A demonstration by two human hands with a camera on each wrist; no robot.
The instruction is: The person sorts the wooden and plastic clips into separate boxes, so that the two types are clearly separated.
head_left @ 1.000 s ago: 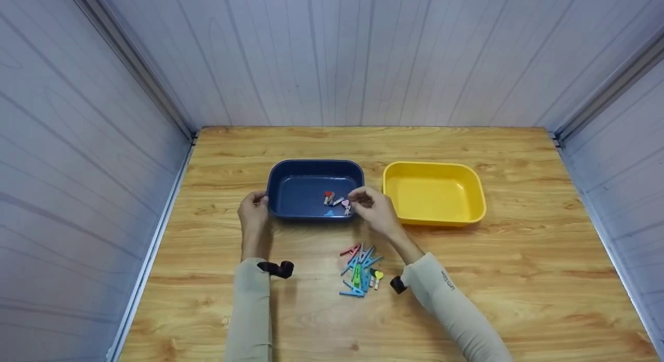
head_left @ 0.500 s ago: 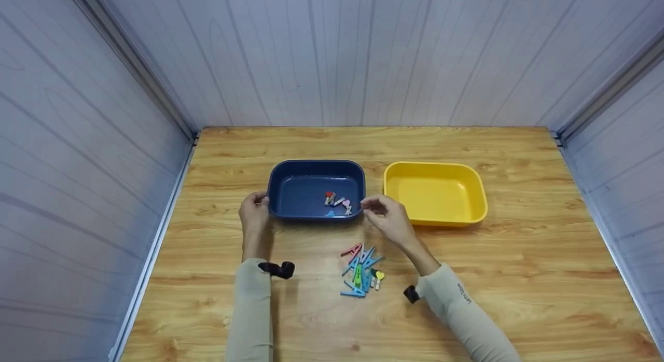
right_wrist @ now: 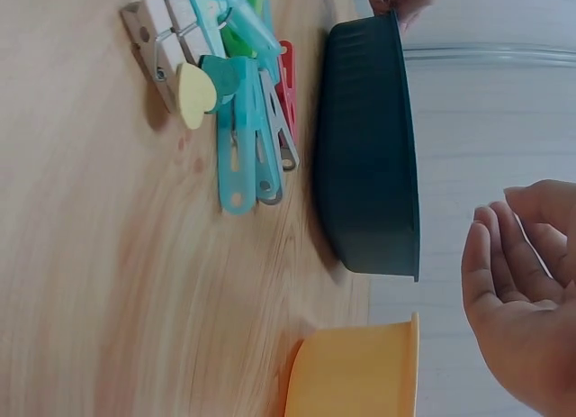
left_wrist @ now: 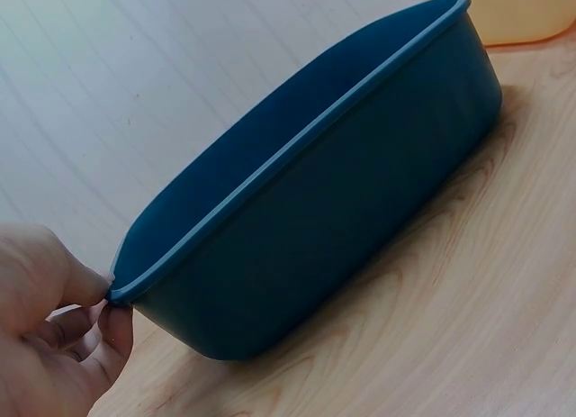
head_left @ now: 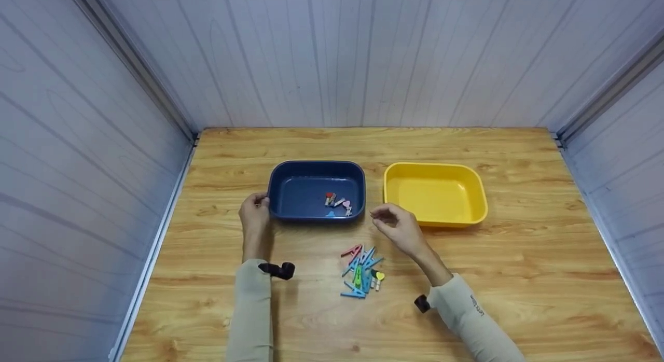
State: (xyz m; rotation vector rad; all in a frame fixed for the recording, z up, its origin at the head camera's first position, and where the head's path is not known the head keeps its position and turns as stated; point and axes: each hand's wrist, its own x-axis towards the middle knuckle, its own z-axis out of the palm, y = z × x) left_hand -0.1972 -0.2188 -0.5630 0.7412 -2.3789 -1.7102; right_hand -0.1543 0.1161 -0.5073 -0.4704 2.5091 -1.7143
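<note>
In the head view a dark blue basin (head_left: 317,216) holds several small wooden clothespins (head_left: 340,202) with heart tops, grouped at its right side. My left hand (head_left: 254,214) pinches the basin's left rim between thumb and fingers, which the left wrist view shows close up. Between the blue basin and the yellow basin (head_left: 436,221), my right hand (head_left: 398,227) hovers with nothing in it, thumb apart from the loosely bent fingers. On the table nearer me lies a pile of plastic clothespins (head_left: 361,268) in blue, green and pink, with a yellow-heart wooden clothespin (head_left: 379,280) at its right edge.
The yellow basin stands right of the blue one, a narrow gap between them. White panel walls (head_left: 332,56) enclose the wooden table (head_left: 539,237) at the back and both sides. Each sleeve carries a black wrist camera (head_left: 423,303).
My right hand has drawn back from over the blue basin's right edge, moving right and toward me. The left hand stays on the rim.
</note>
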